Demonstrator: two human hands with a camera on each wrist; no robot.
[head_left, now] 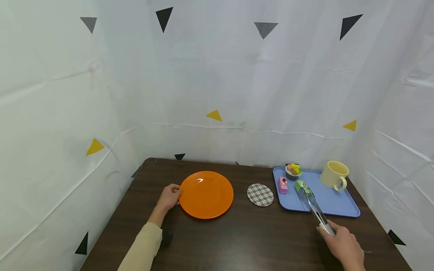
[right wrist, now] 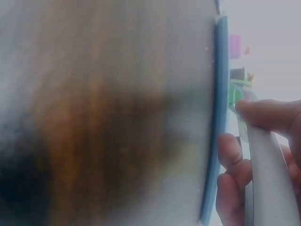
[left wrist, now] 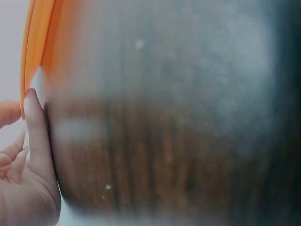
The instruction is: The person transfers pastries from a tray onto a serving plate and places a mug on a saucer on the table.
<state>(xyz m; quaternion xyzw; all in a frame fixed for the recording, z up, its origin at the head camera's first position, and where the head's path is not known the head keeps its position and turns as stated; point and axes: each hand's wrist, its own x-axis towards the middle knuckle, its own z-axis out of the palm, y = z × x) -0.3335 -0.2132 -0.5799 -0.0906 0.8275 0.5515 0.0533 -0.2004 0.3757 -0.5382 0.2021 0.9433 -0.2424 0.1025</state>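
At the left, my left hand (head_left: 169, 196) pinches the rim of an orange plate (head_left: 206, 195); in the left wrist view the plate's edge (left wrist: 32, 56) sits between thumb and fingers. My right hand (head_left: 344, 244) grips metal tongs (head_left: 317, 211), also seen in the right wrist view with their pale handle (right wrist: 270, 174) in the fingers. The tong tips are at a small green toy cake (head_left: 298, 185) on a blue tray (head_left: 340, 207); whether they squeeze it I cannot tell. Beside it stands a pink toy cake (head_left: 283, 186) with a red top.
A small bowl (head_left: 292, 174) of colourful pieces stands at the tray's back, and a yellow mug (head_left: 333, 175) at its right. Between plate and tray lies a round checked coaster (head_left: 260, 195). White curtains (head_left: 217, 75) enclose the dark wooden table (head_left: 234, 241).
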